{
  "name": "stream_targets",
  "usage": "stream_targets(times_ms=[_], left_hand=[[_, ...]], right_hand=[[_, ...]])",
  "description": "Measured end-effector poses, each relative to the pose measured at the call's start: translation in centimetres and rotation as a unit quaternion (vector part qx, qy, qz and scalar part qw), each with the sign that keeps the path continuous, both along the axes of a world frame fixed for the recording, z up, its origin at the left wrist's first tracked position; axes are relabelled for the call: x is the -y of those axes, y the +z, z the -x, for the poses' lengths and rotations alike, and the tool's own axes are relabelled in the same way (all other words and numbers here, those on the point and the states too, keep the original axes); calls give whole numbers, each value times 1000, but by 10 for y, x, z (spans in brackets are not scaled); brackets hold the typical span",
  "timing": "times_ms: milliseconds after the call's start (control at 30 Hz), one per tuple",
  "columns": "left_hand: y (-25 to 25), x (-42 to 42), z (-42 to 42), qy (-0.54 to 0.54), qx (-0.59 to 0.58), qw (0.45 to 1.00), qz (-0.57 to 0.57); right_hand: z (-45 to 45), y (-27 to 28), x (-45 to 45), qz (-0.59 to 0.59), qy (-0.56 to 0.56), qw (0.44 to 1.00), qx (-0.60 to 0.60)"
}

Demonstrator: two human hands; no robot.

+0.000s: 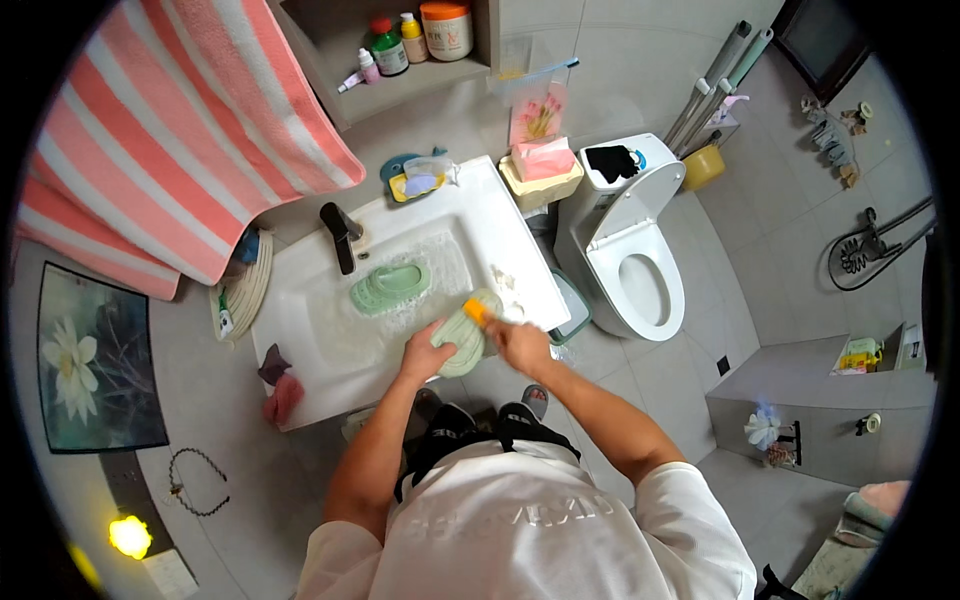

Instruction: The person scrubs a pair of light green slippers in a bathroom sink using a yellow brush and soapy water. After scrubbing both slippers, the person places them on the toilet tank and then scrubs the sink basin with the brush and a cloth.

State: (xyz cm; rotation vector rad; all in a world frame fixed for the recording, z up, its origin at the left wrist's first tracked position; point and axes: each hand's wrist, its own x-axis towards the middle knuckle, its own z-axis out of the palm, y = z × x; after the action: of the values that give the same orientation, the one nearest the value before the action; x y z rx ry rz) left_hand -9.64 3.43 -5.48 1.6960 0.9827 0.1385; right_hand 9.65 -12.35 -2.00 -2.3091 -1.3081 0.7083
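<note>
My left hand (425, 351) grips a pale green slipper (463, 347) by its near end, its ribbed sole turned up over the sink's front edge. With my right hand (520, 346) I hold an orange brush (477, 311) against the sole's far end; its bristles are hidden. A second green slipper (390, 288) sits in soapy water in the white washbasin (300, 352). Suds lie around that slipper, and foam clings to the basin's right rim.
A dark faucet (342, 236) stands at the basin's back. Behind it is a yellow soap dish (417, 186). Two cloths (282, 397) hang over the left front corner. To the right are a tissue box (541, 174), a bin (573, 306) and a toilet (637, 262) with its lid raised.
</note>
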Motion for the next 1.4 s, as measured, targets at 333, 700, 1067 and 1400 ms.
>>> stream_targets(times_ms=[333, 700, 1067, 1400], left_hand=[[0, 6, 2, 19, -8, 1000, 16], [33, 15, -6, -48, -71, 982, -165], [37, 24, 0, -94, -45, 974, -199], [22, 17, 9, -59, -32, 980, -186]], right_hand=[[9, 6, -4, 29, 32, 998, 48], [18, 44, -10, 14, 77, 996, 32], [-16, 25, -12, 6, -25, 999, 21], [-14, 14, -23, -40, -103, 994, -21]])
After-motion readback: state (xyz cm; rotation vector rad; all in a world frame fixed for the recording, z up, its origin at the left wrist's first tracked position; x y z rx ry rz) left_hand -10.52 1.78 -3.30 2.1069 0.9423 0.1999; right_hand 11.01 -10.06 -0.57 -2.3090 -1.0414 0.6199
